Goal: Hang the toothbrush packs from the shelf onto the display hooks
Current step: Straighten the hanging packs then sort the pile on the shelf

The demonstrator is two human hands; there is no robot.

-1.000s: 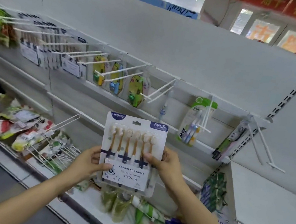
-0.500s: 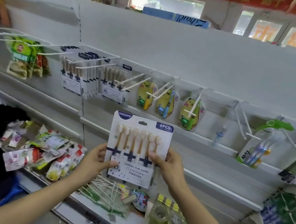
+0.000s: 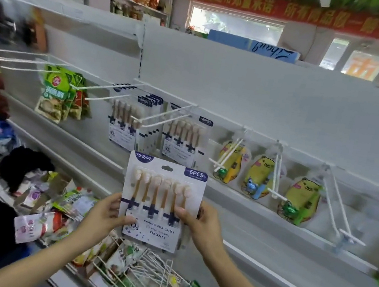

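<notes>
Both hands held one toothbrush pack (image 3: 161, 203) upright below the white display hooks (image 3: 162, 118): left hand (image 3: 107, 217) and right hand (image 3: 200, 222) each had a closed grip on its side edges.

Below you, the white shelf (image 3: 77, 282) carries a heap of snack packets (image 3: 46, 222) and loose white wire hooks (image 3: 150, 273), jumbled together.

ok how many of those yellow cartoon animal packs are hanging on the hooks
3, side by side right of the held pack: left, middle, right. More may hide behind them.
</notes>
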